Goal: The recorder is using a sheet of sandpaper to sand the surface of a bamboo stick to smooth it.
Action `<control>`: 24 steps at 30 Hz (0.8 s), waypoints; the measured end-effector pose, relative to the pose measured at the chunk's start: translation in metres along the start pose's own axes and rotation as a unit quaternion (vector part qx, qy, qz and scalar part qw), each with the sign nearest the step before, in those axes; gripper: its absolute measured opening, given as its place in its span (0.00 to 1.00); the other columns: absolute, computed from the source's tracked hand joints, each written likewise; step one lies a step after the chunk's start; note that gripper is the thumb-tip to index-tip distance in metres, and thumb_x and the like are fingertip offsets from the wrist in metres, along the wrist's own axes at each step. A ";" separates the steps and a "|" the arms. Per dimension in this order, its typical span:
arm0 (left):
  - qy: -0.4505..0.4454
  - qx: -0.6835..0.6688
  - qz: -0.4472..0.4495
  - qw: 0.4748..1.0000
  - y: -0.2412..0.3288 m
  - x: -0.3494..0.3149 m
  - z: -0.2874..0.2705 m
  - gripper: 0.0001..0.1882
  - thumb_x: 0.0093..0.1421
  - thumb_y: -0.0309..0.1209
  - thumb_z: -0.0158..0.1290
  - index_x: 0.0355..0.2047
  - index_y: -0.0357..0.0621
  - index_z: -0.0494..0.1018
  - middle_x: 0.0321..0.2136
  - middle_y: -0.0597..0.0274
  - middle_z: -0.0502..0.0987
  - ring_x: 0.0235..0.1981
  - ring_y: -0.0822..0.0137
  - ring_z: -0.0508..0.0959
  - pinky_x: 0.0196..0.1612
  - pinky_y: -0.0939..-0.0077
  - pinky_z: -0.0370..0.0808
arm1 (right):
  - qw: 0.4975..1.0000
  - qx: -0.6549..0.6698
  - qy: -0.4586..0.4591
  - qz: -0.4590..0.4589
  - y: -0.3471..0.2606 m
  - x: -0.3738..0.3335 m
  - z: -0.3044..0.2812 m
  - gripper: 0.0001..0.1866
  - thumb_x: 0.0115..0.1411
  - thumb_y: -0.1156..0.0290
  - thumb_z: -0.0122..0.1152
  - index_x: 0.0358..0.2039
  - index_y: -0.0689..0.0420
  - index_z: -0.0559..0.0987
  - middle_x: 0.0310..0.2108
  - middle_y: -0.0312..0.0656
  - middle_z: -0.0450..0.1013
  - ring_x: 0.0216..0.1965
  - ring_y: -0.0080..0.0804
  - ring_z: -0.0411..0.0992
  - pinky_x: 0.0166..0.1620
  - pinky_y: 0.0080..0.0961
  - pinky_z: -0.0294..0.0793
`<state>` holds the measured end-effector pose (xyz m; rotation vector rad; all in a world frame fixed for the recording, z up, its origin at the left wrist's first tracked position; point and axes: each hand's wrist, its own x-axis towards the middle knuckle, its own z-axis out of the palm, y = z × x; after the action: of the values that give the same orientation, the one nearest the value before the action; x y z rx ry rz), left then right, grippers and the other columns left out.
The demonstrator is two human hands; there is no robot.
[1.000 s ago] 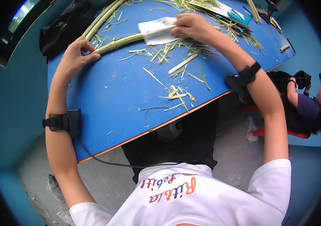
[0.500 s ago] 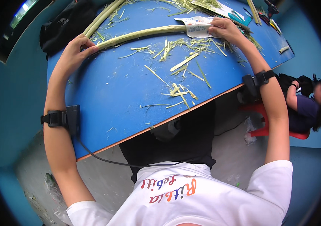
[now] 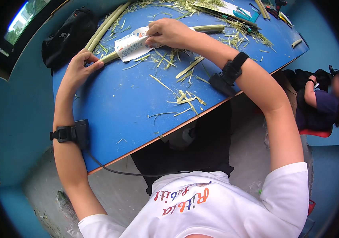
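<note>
A long pale-green bamboo-like stalk (image 3: 214,28) lies across the far part of the blue table. My left hand (image 3: 80,70) pinches its left end between thumb and fingers. Folded over the stalk's middle is a sheet of sandpaper (image 3: 128,47), its white printed back facing out. My right hand (image 3: 170,34) is closed on the sandpaper, pressing it round the stalk. The right hand and the paper hide much of the stalk between them.
Two more stalks (image 3: 105,28) lean at the far left beside a black bag (image 3: 71,37). Green shavings (image 3: 185,99) litter the blue table (image 3: 117,113). Tools, including a drill (image 3: 280,4), sit at the far right. A seated person (image 3: 322,101) is beyond the right edge.
My right hand has slid the sandpaper leftward along the stalk, from near its right end toward my left hand. The left hand keeps its pinch on the left end.
</note>
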<state>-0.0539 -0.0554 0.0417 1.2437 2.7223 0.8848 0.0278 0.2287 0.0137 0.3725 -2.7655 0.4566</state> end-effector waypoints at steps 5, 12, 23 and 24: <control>-0.002 -0.008 0.032 0.999 -0.001 0.004 0.005 0.13 0.52 0.33 0.58 0.26 0.34 0.72 0.25 0.65 0.64 0.29 0.73 0.65 0.36 0.81 0.62 | 0.999 -0.016 0.007 0.031 0.080 -0.059 -0.046 0.14 0.51 0.59 0.60 0.32 0.56 0.80 0.26 0.42 0.71 0.29 0.37 0.70 0.34 0.31 0.67; 0.010 -0.010 0.038 0.999 -0.003 0.003 0.007 0.13 0.50 0.33 0.59 0.25 0.34 0.72 0.25 0.64 0.65 0.29 0.72 0.65 0.35 0.79 0.63 | 0.996 0.008 -0.027 0.084 0.082 -0.072 -0.061 0.14 0.52 0.60 0.61 0.31 0.58 0.80 0.25 0.40 0.70 0.27 0.33 0.69 0.32 0.28 0.67; 0.002 -0.002 0.016 1.000 0.001 0.001 0.002 0.11 0.49 0.31 0.60 0.24 0.34 0.74 0.24 0.65 0.66 0.29 0.73 0.66 0.36 0.80 0.63 | 1.000 -0.004 0.000 -0.016 -0.031 0.020 0.016 0.15 0.49 0.56 0.61 0.30 0.53 0.80 0.32 0.40 0.73 0.37 0.41 0.71 0.39 0.35 0.69; 0.005 -0.003 0.012 1.000 -0.001 0.001 0.000 0.11 0.49 0.31 0.60 0.24 0.34 0.74 0.24 0.65 0.66 0.29 0.73 0.66 0.36 0.80 0.63 | 1.000 0.009 -0.004 0.002 -0.022 0.014 0.009 0.14 0.50 0.57 0.60 0.30 0.54 0.80 0.32 0.40 0.72 0.36 0.41 0.71 0.38 0.34 0.69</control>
<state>-0.0548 -0.0556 0.0418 1.2780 2.7157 0.9043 0.0189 0.2022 0.0163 0.3732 -2.7714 0.4821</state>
